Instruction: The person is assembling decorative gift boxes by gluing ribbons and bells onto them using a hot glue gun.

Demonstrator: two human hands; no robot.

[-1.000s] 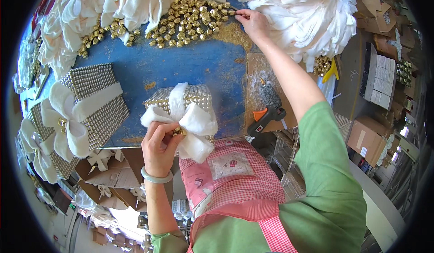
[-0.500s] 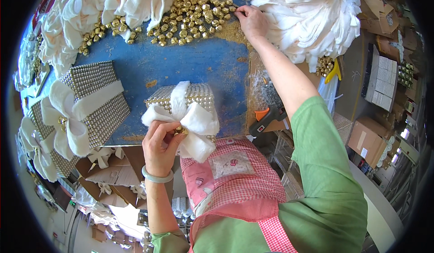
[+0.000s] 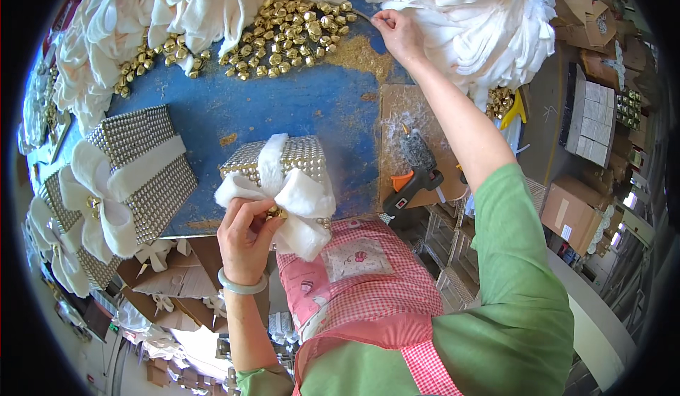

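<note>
A small gift box [image 3: 301, 151] covered in silvery beads stands at the table's near edge, wrapped with a white fluffy ribbon and bow [image 3: 303, 196]. My left hand [image 3: 244, 236] is closed at the bow's centre, its thumb and fingers pinching a gold jingle bell [image 3: 273, 213] that they partly cover. Far off at the back, my right hand [image 3: 399, 36] is closed in a pinch on a thin dark stick-like piece [image 3: 363, 15]. That piece points toward the heap of gold bells [image 3: 294, 38]; its exact kind is too small to make out.
A hot glue gun [image 3: 414, 183] rests on a cardboard sheet [image 3: 404, 109] at right. Larger beaded boxes with bows [image 3: 145, 173] stand at left. White fabric strips [image 3: 460, 20] pile along the back. Below the table's edge, an open carton [image 3: 170, 283] holds white bows.
The view has shifted slightly. My right hand has drawn a little away from the bell heap, and the thin piece in its pinch now shows. My left hand keeps its hold at the bow.
</note>
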